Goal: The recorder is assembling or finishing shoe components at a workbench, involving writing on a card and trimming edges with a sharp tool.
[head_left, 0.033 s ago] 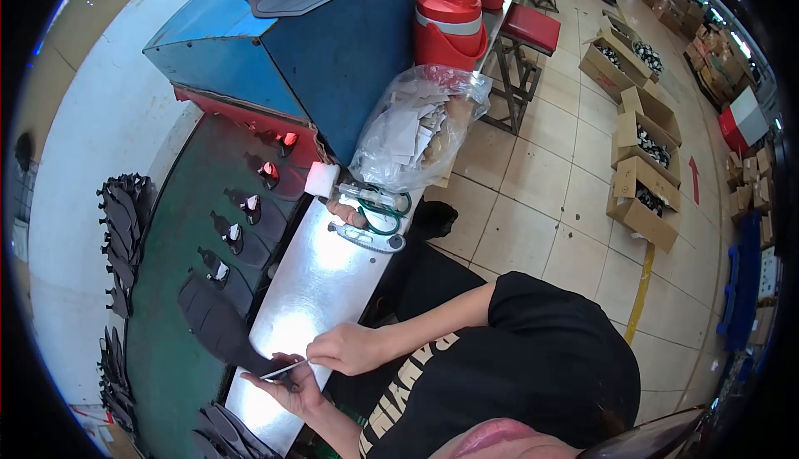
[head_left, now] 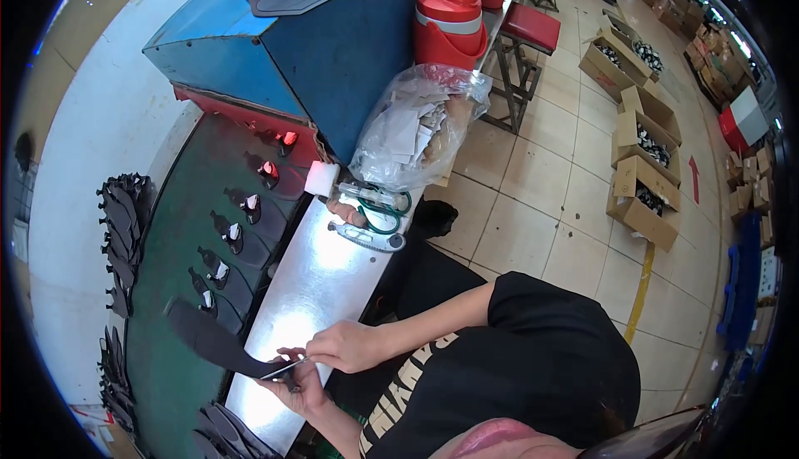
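My left hand grips the narrow end of a dark grey sole-shaped piece. The broad end of the piece reaches out over the green belt. Close above it, my right hand pinches a thin metal rod-like tool, whose tip lies against the narrow end. Both hands are over the shiny metal ledge. On the belt sits a row of dark flat pieces, each with a small black part and a white bit on it.
Stacked dark pieces line the belt's far edge; more lie near my left forearm. A cutter knife and green cord rest on the ledge. Beyond stand a blue machine, a plastic bag, a red jug and cartons.
The sole-shaped piece has tilted, and its broad end has swung slightly left. Another belt piece with a white bit now shows beside it. My left fingers have shifted a little; the right hand barely moved.
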`<action>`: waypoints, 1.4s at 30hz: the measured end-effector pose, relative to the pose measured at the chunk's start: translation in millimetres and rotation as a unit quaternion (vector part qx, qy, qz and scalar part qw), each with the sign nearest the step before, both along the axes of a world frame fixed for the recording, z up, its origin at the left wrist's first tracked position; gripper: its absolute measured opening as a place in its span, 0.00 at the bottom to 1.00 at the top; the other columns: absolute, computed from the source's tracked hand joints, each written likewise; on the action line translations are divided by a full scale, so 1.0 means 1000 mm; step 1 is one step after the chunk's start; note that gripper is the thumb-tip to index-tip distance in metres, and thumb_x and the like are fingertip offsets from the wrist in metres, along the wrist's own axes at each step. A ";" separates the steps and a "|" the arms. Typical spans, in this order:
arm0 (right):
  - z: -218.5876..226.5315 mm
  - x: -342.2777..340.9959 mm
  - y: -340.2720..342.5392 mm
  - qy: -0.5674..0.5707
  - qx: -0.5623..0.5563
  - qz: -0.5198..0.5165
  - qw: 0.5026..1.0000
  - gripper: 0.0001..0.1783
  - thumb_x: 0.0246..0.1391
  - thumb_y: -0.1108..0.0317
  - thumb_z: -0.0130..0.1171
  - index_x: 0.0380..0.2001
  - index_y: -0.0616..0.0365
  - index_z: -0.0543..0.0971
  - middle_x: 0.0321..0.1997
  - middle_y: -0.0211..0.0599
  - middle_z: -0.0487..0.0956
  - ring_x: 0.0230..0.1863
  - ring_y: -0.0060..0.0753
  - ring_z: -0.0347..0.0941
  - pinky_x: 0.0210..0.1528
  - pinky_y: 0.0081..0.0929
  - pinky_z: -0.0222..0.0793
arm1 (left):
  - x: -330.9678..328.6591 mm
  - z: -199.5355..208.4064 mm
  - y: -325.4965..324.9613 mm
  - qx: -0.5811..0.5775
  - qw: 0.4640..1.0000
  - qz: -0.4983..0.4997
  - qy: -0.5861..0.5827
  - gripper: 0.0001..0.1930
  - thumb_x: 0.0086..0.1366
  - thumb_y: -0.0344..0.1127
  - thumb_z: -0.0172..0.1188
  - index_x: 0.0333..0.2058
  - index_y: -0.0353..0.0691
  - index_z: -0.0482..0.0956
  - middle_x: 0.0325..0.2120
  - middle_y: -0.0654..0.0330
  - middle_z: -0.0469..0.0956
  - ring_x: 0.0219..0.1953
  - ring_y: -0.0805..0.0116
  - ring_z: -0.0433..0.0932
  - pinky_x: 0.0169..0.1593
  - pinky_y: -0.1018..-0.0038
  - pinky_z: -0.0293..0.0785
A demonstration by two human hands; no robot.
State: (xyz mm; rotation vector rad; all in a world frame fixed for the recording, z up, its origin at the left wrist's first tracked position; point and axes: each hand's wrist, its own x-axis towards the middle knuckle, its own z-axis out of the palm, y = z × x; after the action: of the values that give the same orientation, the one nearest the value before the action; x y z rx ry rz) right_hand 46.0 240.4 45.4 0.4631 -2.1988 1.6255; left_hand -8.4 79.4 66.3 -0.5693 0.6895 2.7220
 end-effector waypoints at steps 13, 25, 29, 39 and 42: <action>-0.016 0.005 -0.023 -0.059 0.002 -0.032 0.998 0.06 0.57 0.69 0.52 0.31 0.59 0.73 0.25 0.46 0.76 0.27 0.54 0.75 0.29 0.44 0.69 | -0.013 -0.024 0.023 -0.172 0.980 0.094 -0.017 0.23 0.60 0.59 0.62 0.28 0.42 0.74 0.17 0.64 0.73 0.17 0.72 0.72 0.22 0.79 0.70; 0.015 -0.025 -0.012 -0.053 -0.002 0.089 0.995 0.06 0.57 0.69 0.50 0.29 0.60 0.72 0.30 0.51 0.76 0.32 0.57 0.74 0.33 0.45 0.69 | -0.049 -0.016 -0.065 -0.236 0.947 0.215 0.037 0.10 0.66 0.46 0.58 0.36 0.48 0.80 0.25 0.67 0.76 0.20 0.75 0.70 0.25 0.80 0.65; -0.033 -0.065 0.017 -0.136 -0.056 -0.013 0.989 0.09 0.58 0.70 0.47 0.29 0.63 0.73 0.23 0.46 0.71 0.25 0.40 0.66 0.31 0.38 0.65 | -0.054 0.002 -0.170 -0.269 0.945 0.155 0.100 0.10 0.61 0.31 0.60 0.42 0.39 0.80 0.35 0.65 0.80 0.36 0.75 0.77 0.37 0.76 0.73; -0.031 -0.079 0.044 -0.335 -0.114 0.087 0.931 0.12 0.66 0.67 0.49 0.29 0.60 0.74 0.19 0.24 0.70 0.16 0.11 0.62 0.16 0.12 0.57 | -0.013 0.112 -0.372 -0.541 0.758 0.324 0.168 0.12 0.59 0.35 0.67 0.38 0.32 0.84 0.31 0.65 0.81 0.34 0.77 0.77 0.39 0.81 0.71; -0.031 -0.081 0.044 -0.324 -0.119 0.087 0.935 0.11 0.65 0.68 0.49 0.28 0.59 0.74 0.20 0.23 0.70 0.16 0.10 0.61 0.16 0.11 0.57 | -0.017 0.083 -0.428 -0.736 0.630 0.248 0.010 0.15 0.53 0.41 0.70 0.34 0.35 0.87 0.29 0.61 0.84 0.32 0.73 0.80 0.41 0.77 0.73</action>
State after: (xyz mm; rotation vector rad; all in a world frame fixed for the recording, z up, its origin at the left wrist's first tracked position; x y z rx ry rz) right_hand -34.5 284.7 14.7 0.0420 -2.3886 2.3711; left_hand -25.5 -348.4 149.6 -1.0768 3.1091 1.7724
